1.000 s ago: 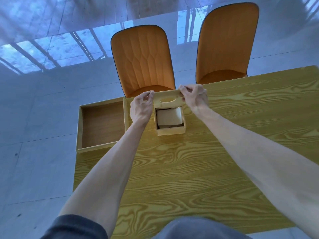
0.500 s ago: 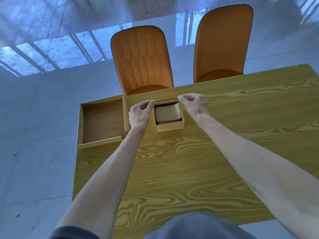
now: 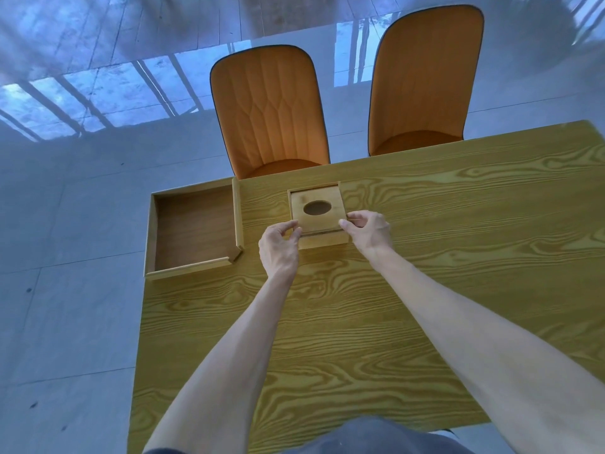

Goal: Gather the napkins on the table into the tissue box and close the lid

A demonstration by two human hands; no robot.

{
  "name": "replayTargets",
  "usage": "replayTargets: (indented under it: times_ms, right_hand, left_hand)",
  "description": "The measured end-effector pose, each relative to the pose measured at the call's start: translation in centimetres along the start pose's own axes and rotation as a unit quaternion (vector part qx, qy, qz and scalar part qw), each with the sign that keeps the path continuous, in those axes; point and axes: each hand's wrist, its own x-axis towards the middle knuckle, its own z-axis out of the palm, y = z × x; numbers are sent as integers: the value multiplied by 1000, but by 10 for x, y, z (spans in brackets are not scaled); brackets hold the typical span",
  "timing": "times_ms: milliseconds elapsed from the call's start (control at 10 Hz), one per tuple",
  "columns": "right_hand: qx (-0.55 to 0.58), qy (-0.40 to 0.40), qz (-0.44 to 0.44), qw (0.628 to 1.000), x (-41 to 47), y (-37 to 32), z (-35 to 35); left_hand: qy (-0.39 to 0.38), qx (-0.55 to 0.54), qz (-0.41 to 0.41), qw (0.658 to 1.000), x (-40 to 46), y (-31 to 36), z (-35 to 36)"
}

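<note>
A small wooden tissue box (image 3: pixel 324 240) stands on the table near its far edge. Its flat lid (image 3: pixel 317 221), with an oval hole in the middle, lies across the box top and covers the opening. The napkins inside are hidden under the lid. My left hand (image 3: pixel 278 247) pinches the lid's near left corner with its fingertips. My right hand (image 3: pixel 368 229) pinches the near right corner in the same way.
The table (image 3: pixel 327 322) is yellow wood with strong grain. An open, shallow wooden tray (image 3: pixel 193 268) juts out at the table's far left corner. Two orange chairs (image 3: pixel 271 109) (image 3: pixel 422 77) stand behind the far edge. Grey tiled floor surrounds the table.
The lid was held upright behind the open box with the napkins showing. Both hands have brought it down and toward me, and it now lies flat over the box.
</note>
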Motion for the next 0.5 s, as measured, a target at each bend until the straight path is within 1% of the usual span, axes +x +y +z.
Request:
replayTargets:
  times_ms: [100, 300, 400, 500]
  right_hand:
    - [2, 5, 11, 1000, 4, 2, 2]
    - [4, -6, 24, 1000, 11, 6, 5]
    - [-34, -24, 11, 999, 13, 6, 3]
    - [-117, -55, -8, 992, 14, -3, -6]
  left_hand:
    - [-2, -21, -26, 999, 2, -1, 3]
    - [-6, -36, -39, 999, 9, -1, 3]
    - [-43, -9, -38, 998, 14, 0, -1]
    - [-98, 64, -10, 993, 23, 9, -13]
